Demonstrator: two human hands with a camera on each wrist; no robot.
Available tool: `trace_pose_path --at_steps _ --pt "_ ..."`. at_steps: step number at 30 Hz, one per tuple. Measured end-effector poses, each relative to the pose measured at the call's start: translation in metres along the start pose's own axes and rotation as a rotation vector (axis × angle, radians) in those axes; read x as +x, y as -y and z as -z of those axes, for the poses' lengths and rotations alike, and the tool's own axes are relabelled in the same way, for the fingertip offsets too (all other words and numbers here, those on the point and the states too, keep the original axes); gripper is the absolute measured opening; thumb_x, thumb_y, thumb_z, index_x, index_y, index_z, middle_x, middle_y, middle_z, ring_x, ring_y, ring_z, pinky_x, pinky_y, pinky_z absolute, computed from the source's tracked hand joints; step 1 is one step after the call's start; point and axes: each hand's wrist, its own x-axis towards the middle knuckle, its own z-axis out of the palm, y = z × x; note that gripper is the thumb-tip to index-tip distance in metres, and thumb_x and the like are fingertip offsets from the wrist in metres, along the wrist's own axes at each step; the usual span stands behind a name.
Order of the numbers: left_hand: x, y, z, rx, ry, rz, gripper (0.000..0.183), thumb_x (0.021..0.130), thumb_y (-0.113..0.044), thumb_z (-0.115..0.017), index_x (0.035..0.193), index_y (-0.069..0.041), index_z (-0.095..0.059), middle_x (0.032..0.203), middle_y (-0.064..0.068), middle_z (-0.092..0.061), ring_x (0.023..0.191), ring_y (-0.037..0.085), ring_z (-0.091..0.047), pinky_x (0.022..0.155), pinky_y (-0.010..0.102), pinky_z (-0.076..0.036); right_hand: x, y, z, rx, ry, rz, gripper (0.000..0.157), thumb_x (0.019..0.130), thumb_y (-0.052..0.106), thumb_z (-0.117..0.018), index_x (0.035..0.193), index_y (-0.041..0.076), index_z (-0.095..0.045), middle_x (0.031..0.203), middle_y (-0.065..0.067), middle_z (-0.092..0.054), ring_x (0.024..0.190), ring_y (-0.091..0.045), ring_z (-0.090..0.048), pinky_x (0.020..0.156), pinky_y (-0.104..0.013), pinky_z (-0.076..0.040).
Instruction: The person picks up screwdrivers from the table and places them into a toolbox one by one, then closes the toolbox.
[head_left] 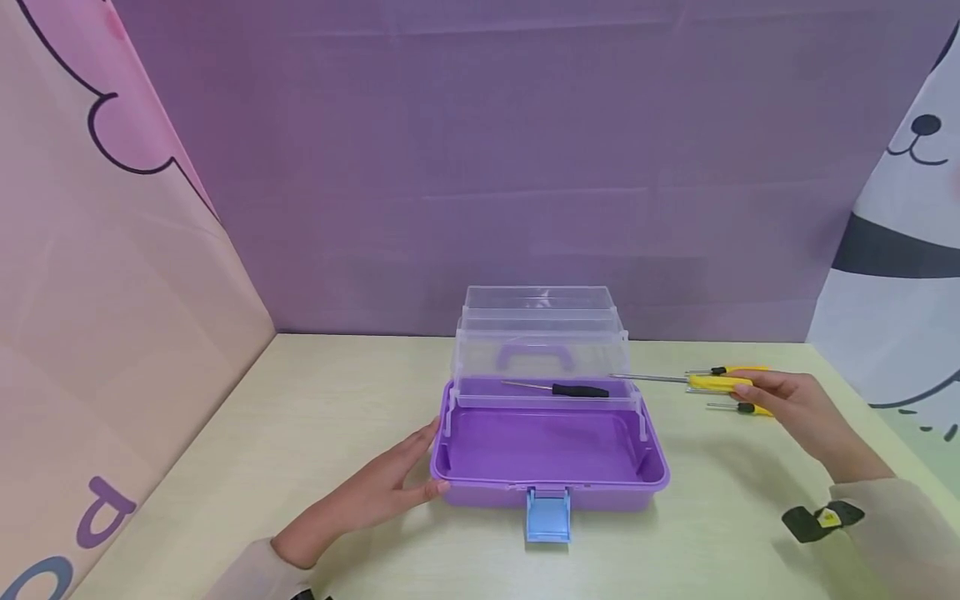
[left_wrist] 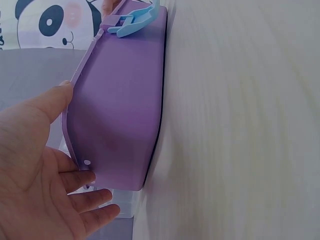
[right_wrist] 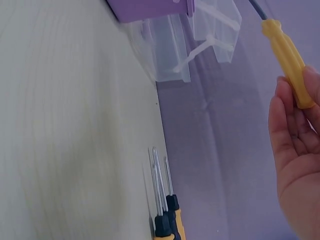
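Observation:
A purple toolbox (head_left: 487,497) stands with its clear lid and tray raised, its bottom compartment bare. My left hand (head_left: 378,492) rests against its left front corner, thumb at the front rim and fingers spread along the end wall. In my right hand (head_left: 810,417) I pinch a yellow-handled screwdriver (right_wrist: 287,60) by the rear of its handle. It is held above the table, its shaft pointing left toward the box. A black-handled screwdriver (head_left: 581,391) lies in the clear tray (head_left: 480,402).
Several screwdrivers with yellow and black handles (right_wrist: 163,225) lie on the table beneath and beside my right hand. A light blue latch (head_left: 548,517) hangs down on the toolbox front. Behind the table rises a purple cloth backdrop (head_left: 487,167), with printed panels at both sides.

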Motion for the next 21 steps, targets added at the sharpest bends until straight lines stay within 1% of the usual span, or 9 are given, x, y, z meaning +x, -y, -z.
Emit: trace_pose_path --at_steps 3,7,14,21 --pt "0.0 0.0 0.0 -0.005 0.002 -0.002 0.08 0.093 -0.042 -0.057 0.153 -0.016 -0.012 0.156 0.005 -0.016 0.14 0.034 -0.023 0.107 0.057 -0.029 0.0 0.004 -0.003 0.03 -0.008 0.025 0.036 0.095 0.021 -0.059 0.12 -0.003 -0.061 0.098 0.029 -0.059 0.082 0.002 -0.053 0.068 -0.02 -0.047" --pt "0.0 0.0 0.0 -0.008 0.0 -0.003 0.079 0.093 -0.041 -0.057 0.153 -0.016 -0.012 0.156 0.006 -0.017 0.14 0.035 -0.022 0.106 0.058 -0.029 0.002 0.009 -0.008 0.039 -0.002 0.035 0.036 0.095 0.022 -0.058 0.121 -0.003 -0.061 0.097 0.028 -0.06 0.082 0.0 -0.054 0.066 -0.02 -0.046" --pt "0.0 0.001 -0.001 -0.002 -0.001 -0.002 0.078 0.093 -0.041 -0.057 0.153 -0.016 -0.013 0.156 0.005 -0.017 0.14 0.034 -0.023 0.106 0.057 -0.029 0.004 0.014 -0.015 0.088 0.005 0.055 0.035 0.095 0.017 -0.057 0.121 -0.006 -0.059 0.095 0.02 -0.065 0.083 0.003 -0.057 0.066 -0.018 -0.046" --pt "0.0 0.0 0.0 0.004 -0.003 0.001 0.079 0.093 -0.044 -0.056 0.153 -0.016 -0.013 0.156 0.004 -0.017 0.14 0.032 -0.023 0.107 0.056 -0.029 0.006 0.021 -0.02 0.104 -0.001 0.074 0.033 0.096 0.017 -0.056 0.121 -0.004 -0.06 0.092 0.021 -0.066 0.083 0.004 -0.059 0.069 -0.015 -0.046"
